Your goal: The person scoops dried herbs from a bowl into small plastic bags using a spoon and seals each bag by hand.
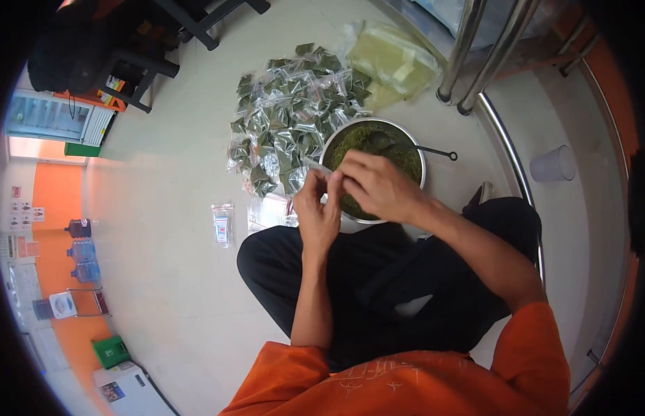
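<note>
My left hand [318,208] is closed, thumb and fingers pinching a small clear plastic bag [314,165]. Close against it, my right hand [379,186] also has its fingertips pinched at the bag's edge. Both hands are over the near left rim of a steel bowl [421,156] filled with a shredded green leafy material [360,139]. In the bowl rests a ladle [433,150], its dark handle sticking out over the right rim. Beyond my hands lies a large heap of filled clear bags [288,118] with dark green contents.
Flat empty bags [272,210] lie by my left knee, and a small labelled packet [223,225] is farther left. Behind the bowl sits a yellowish plastic-wrapped bundle [392,59]. Metal rails [503,132] and a translucent cup [553,164] stand on the right.
</note>
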`<state>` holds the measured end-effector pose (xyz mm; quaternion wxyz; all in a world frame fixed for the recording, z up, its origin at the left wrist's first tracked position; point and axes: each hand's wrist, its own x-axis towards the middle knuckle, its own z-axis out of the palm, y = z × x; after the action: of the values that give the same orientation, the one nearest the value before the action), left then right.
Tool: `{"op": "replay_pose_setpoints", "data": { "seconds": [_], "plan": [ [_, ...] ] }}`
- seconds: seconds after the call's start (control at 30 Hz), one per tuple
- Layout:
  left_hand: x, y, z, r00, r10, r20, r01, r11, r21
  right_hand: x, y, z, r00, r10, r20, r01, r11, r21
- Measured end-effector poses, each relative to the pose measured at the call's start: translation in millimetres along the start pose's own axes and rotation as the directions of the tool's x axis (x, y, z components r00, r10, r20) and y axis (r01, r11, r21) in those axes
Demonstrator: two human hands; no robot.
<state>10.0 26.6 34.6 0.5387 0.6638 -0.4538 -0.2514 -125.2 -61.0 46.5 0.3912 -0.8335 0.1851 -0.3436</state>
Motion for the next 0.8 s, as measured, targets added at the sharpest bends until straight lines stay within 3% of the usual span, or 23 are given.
{"op": "replay_pose_setpoints", "data": {
  "seconds": [0.27,0.47,0.6,0.7,0.8],
  "plan": [
    [-1,-4,3,0.987,0.009,0.158,-0.024,0.995,0.096,-13,9,1,0.999,0.015,-0.038,-0.018,0.997,-0.076],
    [-7,-11,16,0.994,0.064,0.088,-0.08,0.977,0.196,-15,6,0,0.998,0.034,0.043,-0.02,0.957,-0.289],
    [-4,-17,25,0.99,0.124,0.067,-0.129,0.989,0.076,-15,6,3,0.999,0.052,-0.001,-0.049,0.93,-0.364],
    [-7,-9,25,0.996,0.004,0.085,-0.005,1.0,0.011,-14,5,3,0.997,0.07,-0.014,-0.07,0.922,-0.381],
    [-10,-11,21,0.999,-0.002,0.034,0.002,1.0,0.01,-13,8,-2,0.998,0.057,-0.003,-0.055,0.947,-0.317]
  ]
}}
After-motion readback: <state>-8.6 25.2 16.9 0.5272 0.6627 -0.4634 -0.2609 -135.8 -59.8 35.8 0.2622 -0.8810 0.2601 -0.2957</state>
